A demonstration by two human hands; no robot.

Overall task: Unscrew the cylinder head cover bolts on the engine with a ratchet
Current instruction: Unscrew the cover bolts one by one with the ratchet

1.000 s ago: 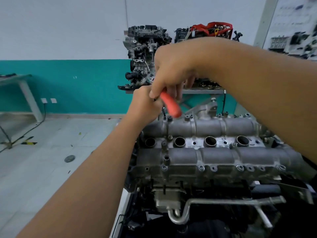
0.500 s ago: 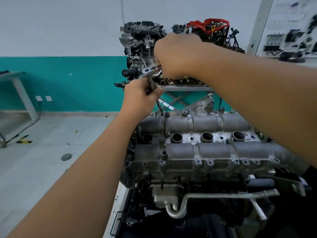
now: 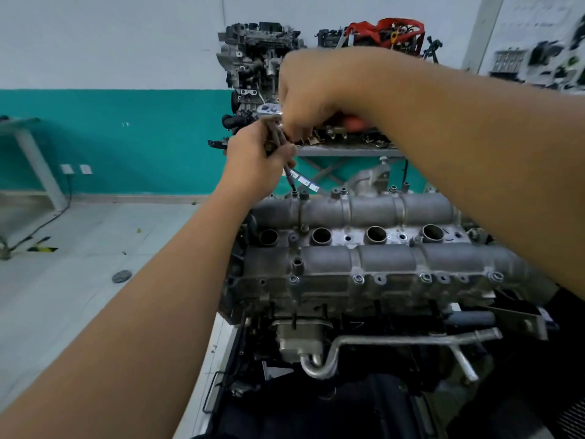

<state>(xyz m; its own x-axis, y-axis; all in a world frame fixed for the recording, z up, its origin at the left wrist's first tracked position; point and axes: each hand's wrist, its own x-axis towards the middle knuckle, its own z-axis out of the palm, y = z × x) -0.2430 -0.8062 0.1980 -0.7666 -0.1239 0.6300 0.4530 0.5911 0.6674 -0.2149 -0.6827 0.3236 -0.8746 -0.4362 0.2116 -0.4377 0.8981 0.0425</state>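
Note:
A grey cylinder head cover (image 3: 373,261) tops the engine in front of me, with bolts along its front edge (image 3: 357,279) and back edge. The ratchet head (image 3: 269,109) shows chrome above my hands; its extension bar runs down to a bolt at the cover's far left corner (image 3: 294,192). My left hand (image 3: 256,163) grips the extension bar below the head. My right hand (image 3: 307,93) holds the ratchet's handle, whose red grip (image 3: 354,122) peeks out under my wrist.
Behind the engine stands a metal shelf (image 3: 348,151) carrying another engine (image 3: 256,68) and red-strapped parts (image 3: 386,30). A white table (image 3: 34,153) and floor cable lie far left. A tool board (image 3: 544,55) hangs at the right. A small disc (image 3: 121,276) lies on the floor.
The red handle swung from in front of my left hand round to the right, behind my right wrist. Both hands rose slightly; the ratchet head came into view above my left hand.

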